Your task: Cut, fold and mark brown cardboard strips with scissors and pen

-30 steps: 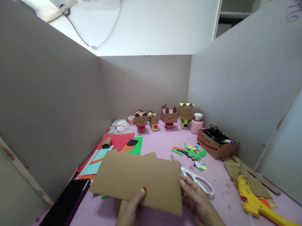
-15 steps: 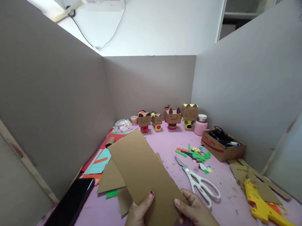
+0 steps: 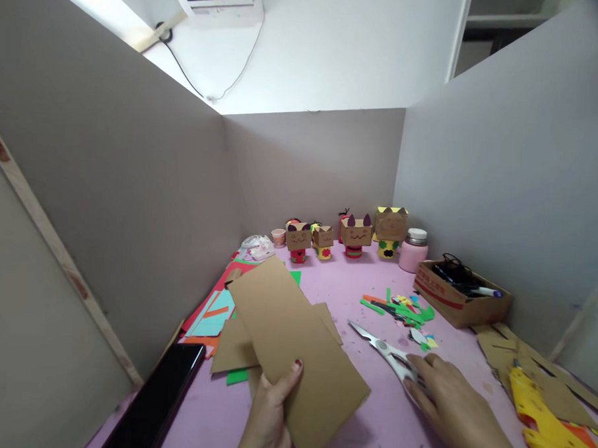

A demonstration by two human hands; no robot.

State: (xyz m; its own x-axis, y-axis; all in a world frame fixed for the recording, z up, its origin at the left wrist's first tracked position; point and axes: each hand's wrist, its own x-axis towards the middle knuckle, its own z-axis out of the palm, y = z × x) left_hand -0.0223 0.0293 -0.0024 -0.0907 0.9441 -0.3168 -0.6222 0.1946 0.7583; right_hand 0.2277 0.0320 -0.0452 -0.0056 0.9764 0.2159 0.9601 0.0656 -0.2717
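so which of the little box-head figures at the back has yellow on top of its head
The rightmost box-head figure, beside the pink jar. It is the biggest of the four; the others carry dark ears and no yellow strip.

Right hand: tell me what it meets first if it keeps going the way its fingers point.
The right hand points up-left and already rests on the white scissors, covering the handles. Beyond the blade tips lies bare pink table; depth is hard to judge.

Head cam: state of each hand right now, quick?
Left hand: closed on the brown cardboard sheet, thumb on top, sheet lifted off the pink table.
Right hand: resting on the white scissors' handles; whether it grips them cannot be told.
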